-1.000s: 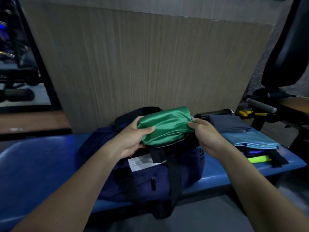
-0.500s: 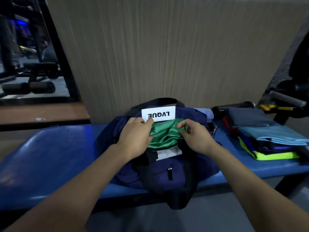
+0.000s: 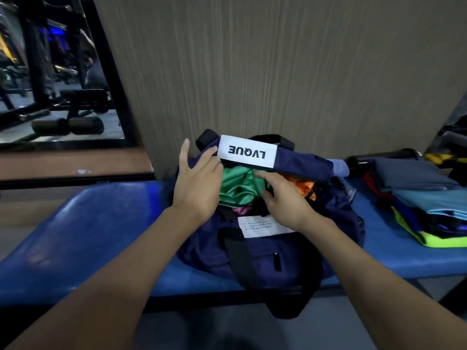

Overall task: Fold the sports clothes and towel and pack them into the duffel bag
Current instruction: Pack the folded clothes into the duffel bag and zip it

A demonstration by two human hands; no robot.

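we press a green garment (image 3: 236, 184) into the duffel bag (image 3: 278, 251), left hand (image 3: 195, 184) and right hand (image 3: 283, 198) flat and open; a folded stack (image 3: 427, 200) waits beside it.

Duffel bag (image 3: 283, 253): navy, black straps, white "LVQUE" patch, unzipped, resting on blue bench. Green satin garment (image 3: 237, 185): folded, inside the bag's opening, an orange item at its 3 o'clock. Folded clothes stack (image 3: 427, 205): grey, light blue, neon yellow layers, at bag's 3 o'clock.
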